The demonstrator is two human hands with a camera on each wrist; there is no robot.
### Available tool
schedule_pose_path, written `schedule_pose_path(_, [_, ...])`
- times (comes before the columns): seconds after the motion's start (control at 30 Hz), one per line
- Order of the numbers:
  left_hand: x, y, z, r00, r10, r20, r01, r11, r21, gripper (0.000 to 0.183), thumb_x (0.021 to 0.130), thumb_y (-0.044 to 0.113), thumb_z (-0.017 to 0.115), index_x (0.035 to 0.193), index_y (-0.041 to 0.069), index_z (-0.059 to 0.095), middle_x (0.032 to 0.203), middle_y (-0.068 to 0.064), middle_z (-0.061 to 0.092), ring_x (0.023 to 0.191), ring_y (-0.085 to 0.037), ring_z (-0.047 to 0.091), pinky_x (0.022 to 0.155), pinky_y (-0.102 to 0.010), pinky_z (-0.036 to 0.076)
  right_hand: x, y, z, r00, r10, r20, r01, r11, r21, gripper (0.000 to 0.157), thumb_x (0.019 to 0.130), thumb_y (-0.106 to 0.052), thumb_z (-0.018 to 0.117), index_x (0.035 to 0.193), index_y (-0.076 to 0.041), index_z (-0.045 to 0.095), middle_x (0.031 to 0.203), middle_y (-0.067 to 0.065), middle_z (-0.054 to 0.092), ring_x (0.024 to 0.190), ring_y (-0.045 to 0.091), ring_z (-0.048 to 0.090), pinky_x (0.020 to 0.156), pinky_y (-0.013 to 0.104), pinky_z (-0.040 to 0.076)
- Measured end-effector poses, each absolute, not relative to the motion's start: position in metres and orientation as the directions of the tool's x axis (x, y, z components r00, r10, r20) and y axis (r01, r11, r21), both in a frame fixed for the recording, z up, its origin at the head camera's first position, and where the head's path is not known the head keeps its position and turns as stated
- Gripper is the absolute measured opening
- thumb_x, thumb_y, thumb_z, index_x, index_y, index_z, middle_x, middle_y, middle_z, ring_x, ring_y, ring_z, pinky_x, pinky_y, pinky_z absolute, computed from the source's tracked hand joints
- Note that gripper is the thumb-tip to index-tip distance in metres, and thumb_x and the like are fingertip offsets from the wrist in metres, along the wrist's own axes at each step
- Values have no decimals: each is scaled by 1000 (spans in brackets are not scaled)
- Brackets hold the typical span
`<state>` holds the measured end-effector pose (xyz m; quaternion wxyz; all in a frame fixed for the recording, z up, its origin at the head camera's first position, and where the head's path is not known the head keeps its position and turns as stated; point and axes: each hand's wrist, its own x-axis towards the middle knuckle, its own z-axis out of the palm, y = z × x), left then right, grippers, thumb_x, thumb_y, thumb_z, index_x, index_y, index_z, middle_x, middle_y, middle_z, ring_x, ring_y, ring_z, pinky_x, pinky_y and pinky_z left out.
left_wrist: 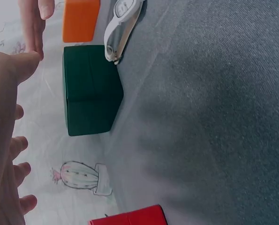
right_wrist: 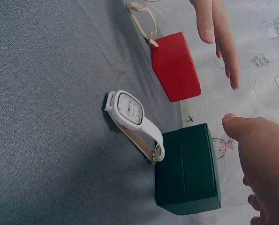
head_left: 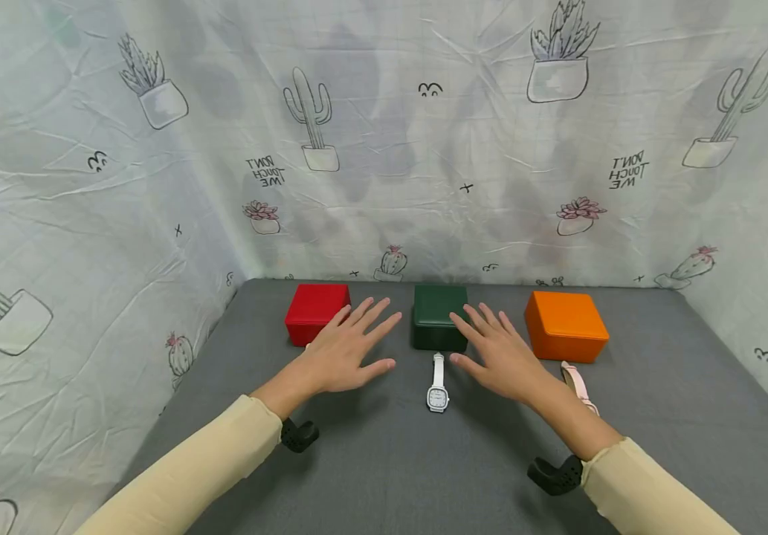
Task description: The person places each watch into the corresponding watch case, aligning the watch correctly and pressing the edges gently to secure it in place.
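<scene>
The left hand (head_left: 343, 355) and right hand (head_left: 500, 360) hover spread, holding nothing; between them a white watch (head_left: 437, 398), its face rounded-square, lies near a glossy-edged green box (head_left: 440, 316)

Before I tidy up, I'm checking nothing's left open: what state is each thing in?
Red box, closed
Green box, closed
Orange box, closed
White watch, appears buckled
Pink strap, partly hidden, fastening unclear
Cream strap, curved, fastening unclear
Left hand, empty, fingers spread
Right hand, empty, fingers spread

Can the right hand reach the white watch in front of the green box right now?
Probably yes: the right hand is open and empty near the white watch, with nothing visible between them.
</scene>
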<state>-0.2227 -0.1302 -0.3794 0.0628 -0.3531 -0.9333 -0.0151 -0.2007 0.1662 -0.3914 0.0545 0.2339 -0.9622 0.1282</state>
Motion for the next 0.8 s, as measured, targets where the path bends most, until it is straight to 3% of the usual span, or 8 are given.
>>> schedule_pose_path(0.8, [-225, -165, -381, -796, 589, 138, 594, 805, -12, 77, 91, 59, 51, 155, 26, 22, 163, -6, 18, 149, -33, 19, 118, -58, 21, -218, 124, -396, -861, -473, 188, -506, 835, -217, 69, 96, -50, 52, 153, -18, 30, 158, 17, 28, 146, 41, 22, 118, 60, 14])
